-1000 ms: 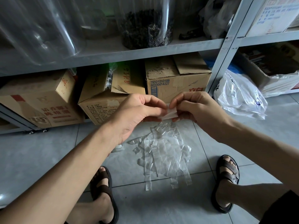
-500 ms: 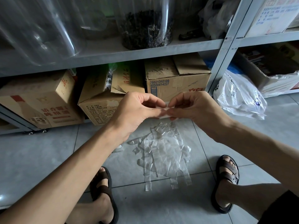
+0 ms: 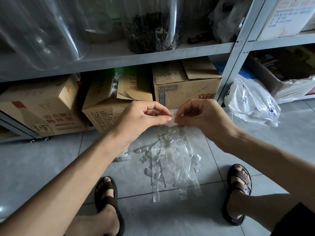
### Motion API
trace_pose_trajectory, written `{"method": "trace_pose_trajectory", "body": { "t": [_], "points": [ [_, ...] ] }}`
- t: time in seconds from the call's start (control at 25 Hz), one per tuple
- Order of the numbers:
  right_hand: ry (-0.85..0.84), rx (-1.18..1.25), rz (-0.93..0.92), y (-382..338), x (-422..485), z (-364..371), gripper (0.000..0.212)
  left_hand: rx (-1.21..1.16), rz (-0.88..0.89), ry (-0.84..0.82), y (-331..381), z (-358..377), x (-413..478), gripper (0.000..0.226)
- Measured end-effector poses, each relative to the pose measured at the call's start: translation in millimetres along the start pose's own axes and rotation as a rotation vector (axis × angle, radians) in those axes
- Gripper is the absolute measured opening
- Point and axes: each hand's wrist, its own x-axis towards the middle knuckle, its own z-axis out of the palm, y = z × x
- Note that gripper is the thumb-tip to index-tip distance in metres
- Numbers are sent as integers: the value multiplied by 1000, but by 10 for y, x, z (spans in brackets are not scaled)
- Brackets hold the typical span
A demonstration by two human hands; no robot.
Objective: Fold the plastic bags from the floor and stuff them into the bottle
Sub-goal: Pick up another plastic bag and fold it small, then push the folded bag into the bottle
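Note:
Both hands meet in front of me over the floor. My left hand [image 3: 141, 119] and my right hand [image 3: 202, 119] pinch a small folded clear plastic bag [image 3: 173, 118] between thumbs and fingers; only a pale strip of it shows between the fingertips. Below them, a pile of several clear plastic bags [image 3: 172, 160] lies flat on the grey tiled floor between my sandalled feet. Part of a small clear bottle [image 3: 123, 156] seems to show under my left forearm, mostly hidden.
A grey metal shelf rack [image 3: 233, 53] stands ahead, with cardboard boxes [image 3: 185, 86] under it and large clear jars [image 3: 153, 26] on it. A crumpled white plastic bag [image 3: 252, 103] lies on the floor at the right.
My hands rose slightly and the fingertips shifted along the small folded bag, pressing it tighter. The pile on the floor has not moved.

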Motion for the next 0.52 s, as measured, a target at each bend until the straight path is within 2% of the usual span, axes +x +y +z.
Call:
{"method": "trace_pose_trajectory", "body": {
  "t": [0.52],
  "points": [
    [-104,34,52,10,99,248,19,216,53,16,-80,-248,-27,26]
  ]
}}
